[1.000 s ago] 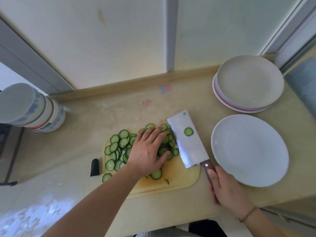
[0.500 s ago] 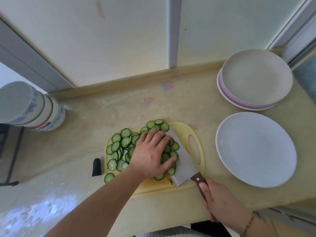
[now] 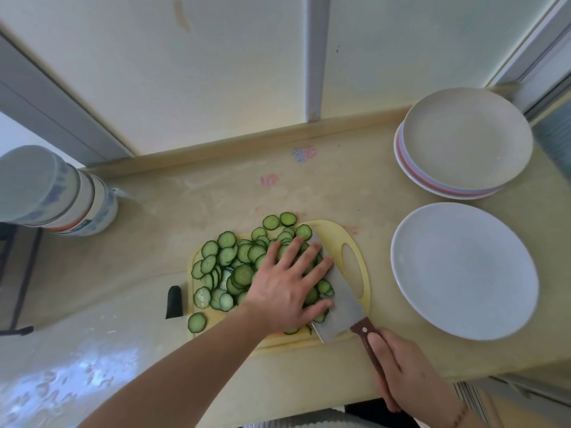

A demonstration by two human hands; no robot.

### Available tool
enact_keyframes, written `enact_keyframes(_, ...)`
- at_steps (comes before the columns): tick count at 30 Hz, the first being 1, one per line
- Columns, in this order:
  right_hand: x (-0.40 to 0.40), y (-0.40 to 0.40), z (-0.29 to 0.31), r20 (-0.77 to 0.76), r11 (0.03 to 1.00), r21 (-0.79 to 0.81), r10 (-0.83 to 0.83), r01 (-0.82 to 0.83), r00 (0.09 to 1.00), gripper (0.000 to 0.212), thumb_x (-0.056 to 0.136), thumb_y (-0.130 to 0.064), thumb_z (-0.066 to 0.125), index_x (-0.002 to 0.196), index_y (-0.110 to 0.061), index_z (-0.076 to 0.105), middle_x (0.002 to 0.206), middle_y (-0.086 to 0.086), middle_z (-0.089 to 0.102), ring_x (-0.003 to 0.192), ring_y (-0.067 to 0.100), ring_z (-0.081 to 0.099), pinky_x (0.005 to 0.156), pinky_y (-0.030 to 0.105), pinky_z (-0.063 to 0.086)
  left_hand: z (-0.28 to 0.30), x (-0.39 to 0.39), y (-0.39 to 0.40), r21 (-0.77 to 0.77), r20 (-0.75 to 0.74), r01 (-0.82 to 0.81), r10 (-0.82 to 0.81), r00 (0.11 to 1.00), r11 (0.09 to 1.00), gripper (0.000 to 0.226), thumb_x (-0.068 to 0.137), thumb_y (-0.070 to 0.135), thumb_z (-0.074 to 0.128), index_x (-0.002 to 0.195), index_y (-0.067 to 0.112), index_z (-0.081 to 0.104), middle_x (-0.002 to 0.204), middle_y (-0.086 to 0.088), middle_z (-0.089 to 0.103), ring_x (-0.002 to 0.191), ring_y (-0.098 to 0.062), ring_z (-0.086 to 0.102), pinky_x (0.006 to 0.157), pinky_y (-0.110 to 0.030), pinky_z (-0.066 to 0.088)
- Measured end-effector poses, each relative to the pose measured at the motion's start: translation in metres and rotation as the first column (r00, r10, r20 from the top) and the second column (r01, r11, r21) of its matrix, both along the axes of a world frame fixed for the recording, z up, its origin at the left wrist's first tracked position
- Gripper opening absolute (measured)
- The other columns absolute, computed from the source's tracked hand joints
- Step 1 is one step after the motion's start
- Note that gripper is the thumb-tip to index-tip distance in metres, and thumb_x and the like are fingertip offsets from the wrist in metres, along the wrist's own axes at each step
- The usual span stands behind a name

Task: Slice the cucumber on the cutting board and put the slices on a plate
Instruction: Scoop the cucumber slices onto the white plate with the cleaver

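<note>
We press our spread left hand (image 3: pixel 285 288) on the cucumber slices (image 3: pixel 244 267) against the cleaver (image 3: pixel 336 296) gripped by our right hand (image 3: pixel 404 369); the plate (image 3: pixel 463 270) lies rightward.

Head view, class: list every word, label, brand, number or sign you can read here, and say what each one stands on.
No text can be read in this view.
Counter: small pink and blue marks, too blurred to read.
Stacked bowls: blue painted pattern, no letters to be made out.
Cleaver, cutting board, white plate, stacked plates: no label or brand shows.
</note>
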State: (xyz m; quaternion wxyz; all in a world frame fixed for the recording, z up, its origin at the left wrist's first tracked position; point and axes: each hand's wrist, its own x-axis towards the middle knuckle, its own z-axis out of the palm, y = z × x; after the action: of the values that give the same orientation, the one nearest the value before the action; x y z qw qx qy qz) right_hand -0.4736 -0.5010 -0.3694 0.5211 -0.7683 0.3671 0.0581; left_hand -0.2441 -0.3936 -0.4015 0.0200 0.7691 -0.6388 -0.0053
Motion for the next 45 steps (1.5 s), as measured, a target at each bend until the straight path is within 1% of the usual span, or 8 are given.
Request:
enact_keyframes(16, -0.023, -0.027, 0.020, -0.006, 0.992, 0.109, 0.066, -0.065, 0.998, 0.041, 0.102, -0.039, 0.035, 0.073, -0.019, 0.057, 0.041, 0.009, 0.052, 0.033, 0.022, 0.050, 0.043, 0.033, 0.043, 0.005, -0.021, -0.019, -0.026, -0.067, -0.012, 0.011, 0.998, 1.000, 0.066, 0.097, 0.066, 0.037, 0.147, 0.025, 0.051, 0.151, -0.008, 0.050, 0.141, -0.038, 0.043, 0.111, -0.065, 0.035)
enact_keyframes(20, -0.042, -0.042, 0.032, -0.001, 0.999, -0.034, 0.000, 0.000, 1.000, 0.033, 0.094, -0.059, 0.040, 0.089, -0.040, 0.066, 0.073, 0.005, 0.071, 0.066, 0.014, 0.067, 0.064, 0.021, 0.048, 0.015, -0.036, -0.034, -0.095, -0.087, -0.005, -0.004, 0.996, 0.995, 0.064, 0.096, 0.065, 0.039, 0.146, 0.027, 0.051, 0.150, -0.007, 0.050, 0.141, -0.038, 0.040, 0.112, -0.066, 0.032)
enact_keyframes(22, -0.051, -0.049, 0.044, 0.041, 0.993, -0.100, -0.061, 0.065, 0.997, 0.040, 0.083, -0.081, 0.035, 0.096, -0.057, 0.065, 0.096, -0.010, 0.074, 0.087, 0.005, 0.069, 0.071, 0.007, 0.046, 0.021, -0.045, -0.048, -0.123, -0.096, 0.020, -0.032, 0.995, 0.992, 0.064, 0.096, 0.064, 0.039, 0.146, 0.026, 0.052, 0.150, -0.007, 0.050, 0.141, -0.038, 0.040, 0.112, -0.066, 0.031)
enact_keyframes(25, -0.075, -0.064, 0.059, 0.000, 0.985, -0.138, -0.109, 0.108, 0.994, 0.022, 0.093, -0.060, 0.044, 0.092, -0.076, 0.058, 0.085, -0.045, 0.064, 0.075, -0.011, 0.066, 0.066, -0.004, 0.043, 0.029, -0.066, -0.080, -0.161, -0.110, 0.079, -0.098, 0.989, 0.984, 0.066, 0.096, 0.065, 0.038, 0.147, 0.026, 0.051, 0.151, -0.007, 0.049, 0.142, -0.038, 0.039, 0.114, -0.064, 0.027)
enact_keyframes(28, -0.104, -0.084, 0.067, -0.073, 0.970, -0.052, -0.241, 0.237, 0.968, 0.051, 0.073, -0.093, 0.027, 0.087, -0.062, 0.064, 0.073, -0.025, 0.072, 0.068, 0.022, 0.072, 0.055, 0.000, 0.042, 0.031, -0.092, -0.118, -0.173, -0.124, 0.147, -0.169, 0.978, 0.974, 0.067, 0.096, 0.065, 0.037, 0.148, 0.027, 0.050, 0.151, -0.007, 0.049, 0.143, -0.038, 0.037, 0.116, -0.062, 0.021)
enact_keyframes(32, -0.138, -0.114, 0.066, -0.123, 0.946, -0.145, -0.308, 0.290, 0.943, 0.092, 0.058, -0.102, 0.020, 0.085, -0.031, 0.070, 0.078, 0.002, 0.072, 0.067, 0.012, 0.066, 0.064, 0.021, 0.046, 0.022, -0.121, -0.166, -0.132, -0.169, 0.219, -0.239, 0.956, 0.967, 0.067, 0.095, 0.066, 0.041, 0.150, 0.027, 0.048, 0.152, -0.006, 0.046, 0.144, -0.037, 0.036, 0.117, -0.060, 0.019)
enact_keyframes(37, -0.147, -0.129, 0.062, -0.143, 0.967, -0.085, -0.249, 0.238, 0.958, 0.043, 0.091, -0.047, 0.041, 0.091, -0.013, 0.068, 0.051, 0.012, 0.061, 0.037, 0.020, 0.054, 0.042, 0.025, 0.043, 0.007, -0.137, -0.188, -0.091, -0.202, 0.221, -0.235, 0.951, 0.971, 0.065, 0.095, 0.064, 0.041, 0.149, 0.028, 0.049, 0.153, -0.005, 0.046, 0.142, -0.037, 0.038, 0.116, -0.059, 0.023)
enact_keyframes(45, -0.162, -0.136, 0.042, -0.145, 0.980, -0.020, -0.199, 0.199, 0.969, 0.034, 0.103, -0.026, 0.040, 0.088, -0.004, 0.062, 0.043, 0.006, 0.054, 0.031, 0.020, 0.049, 0.040, 0.025, 0.041, -0.007, -0.141, -0.194, -0.204, -0.229, 0.211, -0.256, 0.939, 0.956, 0.049, 0.087, 0.058, 0.065, 0.127, 0.030, 0.067, 0.135, -0.003, 0.058, 0.128, -0.033, 0.051, 0.107, -0.058, 0.034)
